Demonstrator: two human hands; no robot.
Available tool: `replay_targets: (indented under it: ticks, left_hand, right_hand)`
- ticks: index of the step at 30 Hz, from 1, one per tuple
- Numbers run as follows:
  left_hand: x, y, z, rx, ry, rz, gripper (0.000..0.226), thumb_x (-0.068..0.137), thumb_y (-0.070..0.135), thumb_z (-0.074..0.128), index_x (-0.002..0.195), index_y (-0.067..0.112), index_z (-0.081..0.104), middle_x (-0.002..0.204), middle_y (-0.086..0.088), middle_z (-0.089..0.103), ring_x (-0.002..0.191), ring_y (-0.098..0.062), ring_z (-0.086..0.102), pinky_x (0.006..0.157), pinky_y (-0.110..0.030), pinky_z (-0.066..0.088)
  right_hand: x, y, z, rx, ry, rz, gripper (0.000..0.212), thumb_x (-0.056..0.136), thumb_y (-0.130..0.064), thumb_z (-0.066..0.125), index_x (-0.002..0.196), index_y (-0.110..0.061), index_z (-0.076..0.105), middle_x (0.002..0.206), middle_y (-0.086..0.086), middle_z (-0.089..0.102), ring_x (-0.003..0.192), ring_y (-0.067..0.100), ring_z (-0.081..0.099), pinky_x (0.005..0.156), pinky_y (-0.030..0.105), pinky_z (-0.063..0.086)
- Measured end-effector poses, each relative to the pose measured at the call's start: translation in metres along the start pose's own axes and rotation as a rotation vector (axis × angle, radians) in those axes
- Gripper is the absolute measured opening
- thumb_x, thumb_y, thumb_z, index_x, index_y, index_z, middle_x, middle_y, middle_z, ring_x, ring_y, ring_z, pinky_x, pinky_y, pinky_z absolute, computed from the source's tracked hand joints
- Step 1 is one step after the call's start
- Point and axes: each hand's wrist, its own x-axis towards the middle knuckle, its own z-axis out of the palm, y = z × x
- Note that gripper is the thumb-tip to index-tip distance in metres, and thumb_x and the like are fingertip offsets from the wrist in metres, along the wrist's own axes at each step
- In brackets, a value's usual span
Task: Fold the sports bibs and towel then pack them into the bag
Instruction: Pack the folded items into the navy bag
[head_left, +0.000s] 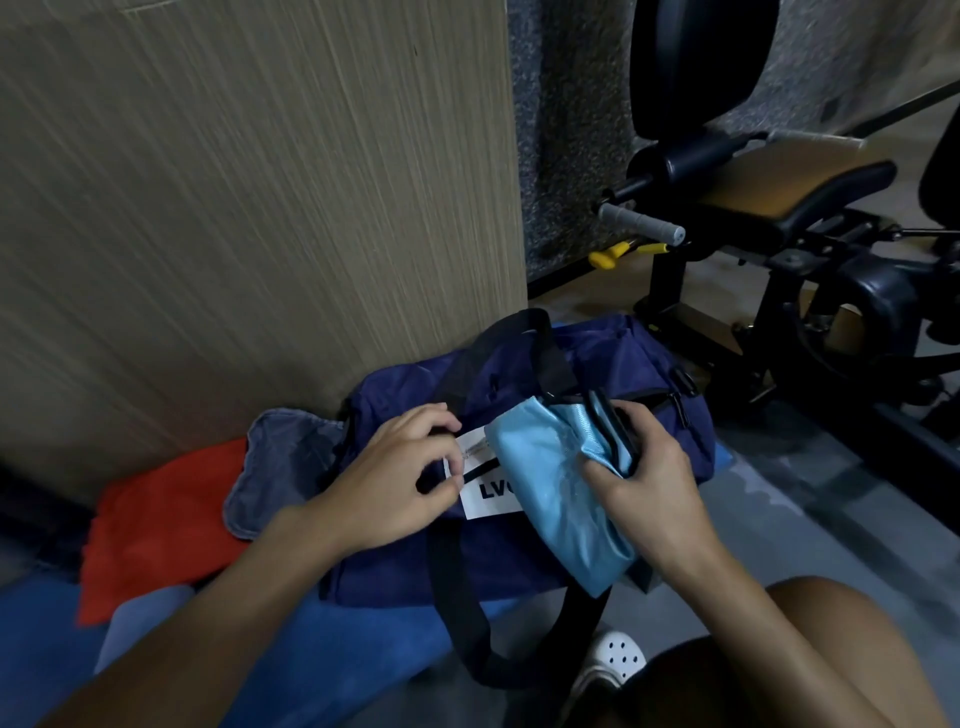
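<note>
One folded light-blue bib (550, 483) lies across the top of the navy bag (519, 374), its upper end at the zip mouth, as a crouching person packs kit on a gym floor. From where I stand, the mouth looks slack. The shiny cloth could slip out of its fold, or catch on the black strap (553, 358) crossing the opening, if it is pushed in while the gap sags shut.

The right hand (644, 483) grips the bib's twelve o'clock end, fingers curled over the bunched edge and thumb pressed on the cloth. The left hand (395, 478), at nine o'clock of the bib, has its fingers half curled. Thumb and fingertips appear to pinch the bag's cloth beside a white label (485, 493); whether they hold a zip pull cannot be told.

A grey towel (280, 467) lies against the bag at nine o'clock, with a red bib (156, 535) beyond it at eight o'clock, neither yet packed. Gym equipment (779, 218) stands at two o'clock.
</note>
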Motion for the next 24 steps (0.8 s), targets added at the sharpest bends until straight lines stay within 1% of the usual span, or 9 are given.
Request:
replay_targets:
  ticks: [2,4,6,9,12,14,19,21,24]
  left_hand:
    - [-0.003,-0.008,0.008,0.066,-0.011,0.011,0.007,0.089,0.037,0.063,0.085,0.035,0.069,0.136,0.014,0.048,0.145,-0.005,0.022,0.117,-0.045,0.023]
    - [-0.004,-0.012,0.011,0.153,-0.062,0.030,0.031,0.088,0.052,0.048,0.099,0.037,0.073,0.143,0.014,0.045,0.148,-0.007,0.014,0.121,-0.046,0.013]
    - [-0.005,-0.012,0.009,0.249,-0.138,0.023,0.053,0.085,0.059,0.033,0.118,0.039,0.069,0.152,0.019,0.034,0.150,-0.003,-0.001,0.123,-0.047,-0.002]
    - [-0.009,-0.011,0.007,0.338,-0.224,0.027,0.064,0.084,0.061,0.023,0.135,0.042,0.057,0.160,0.023,0.020,0.148,-0.001,-0.017,0.120,-0.050,-0.013]
    - [-0.013,-0.012,0.008,0.363,-0.264,0.018,0.062,0.086,0.062,0.023,0.142,0.048,0.045,0.161,0.024,0.014,0.148,-0.003,-0.021,0.119,-0.052,-0.014]
    - [-0.014,-0.012,0.008,0.397,-0.276,0.025,0.062,0.087,0.063,0.021,0.143,0.048,0.042,0.161,0.025,0.013,0.148,-0.004,-0.023,0.118,-0.053,-0.016]
    - [-0.013,-0.012,0.009,0.409,-0.288,0.044,0.060,0.088,0.063,0.020,0.138,0.046,0.050,0.163,0.020,0.014,0.148,-0.006,-0.022,0.118,-0.053,-0.015]
    - [-0.014,-0.015,0.011,0.426,-0.295,0.040,0.065,0.089,0.064,0.017,0.145,0.044,0.041,0.163,0.019,0.011,0.148,-0.005,-0.024,0.118,-0.054,-0.014]
    - [-0.015,-0.016,0.009,0.367,-0.253,-0.010,0.076,0.087,0.065,0.012,0.155,0.034,0.026,0.162,0.023,0.003,0.145,0.001,-0.026,0.120,-0.049,-0.014]
  right_hand:
    - [0.000,-0.001,0.001,-0.007,0.022,0.033,0.043,0.084,-0.011,0.067,0.119,-0.032,0.055,0.088,-0.021,0.065,0.080,-0.011,0.061,0.060,0.007,0.046]
    - [0.000,-0.002,0.001,-0.008,0.036,0.051,0.043,0.084,-0.013,0.066,0.122,-0.030,0.054,0.089,-0.020,0.065,0.079,-0.012,0.061,0.059,0.007,0.046]
    - [-0.001,-0.002,0.002,0.002,0.038,0.061,0.043,0.085,-0.013,0.065,0.123,-0.029,0.054,0.089,-0.021,0.064,0.078,-0.013,0.060,0.056,0.006,0.045]
    - [-0.001,-0.001,0.003,0.009,0.039,0.077,0.043,0.085,-0.012,0.064,0.123,-0.028,0.055,0.089,-0.021,0.064,0.077,-0.012,0.061,0.055,0.006,0.045]
    - [0.000,-0.002,0.005,0.013,0.043,0.081,0.043,0.084,-0.011,0.065,0.123,-0.027,0.055,0.091,-0.020,0.064,0.079,-0.013,0.060,0.058,0.005,0.045]
    - [0.000,-0.003,0.007,0.027,0.041,0.086,0.042,0.085,-0.011,0.065,0.122,-0.027,0.055,0.091,-0.020,0.064,0.078,-0.014,0.060,0.058,0.005,0.045]
    - [-0.002,-0.005,0.011,0.045,0.019,0.085,0.042,0.085,-0.012,0.067,0.120,-0.033,0.054,0.092,-0.021,0.066,0.081,-0.007,0.063,0.065,0.015,0.050]
    - [-0.003,-0.006,0.012,0.052,0.017,0.082,0.042,0.085,-0.012,0.067,0.118,-0.035,0.053,0.092,-0.021,0.066,0.082,-0.006,0.063,0.067,0.017,0.051]
    - [-0.004,-0.009,0.013,0.078,0.012,0.064,0.042,0.086,-0.011,0.067,0.117,-0.035,0.052,0.096,-0.021,0.065,0.084,-0.009,0.062,0.064,0.010,0.048]
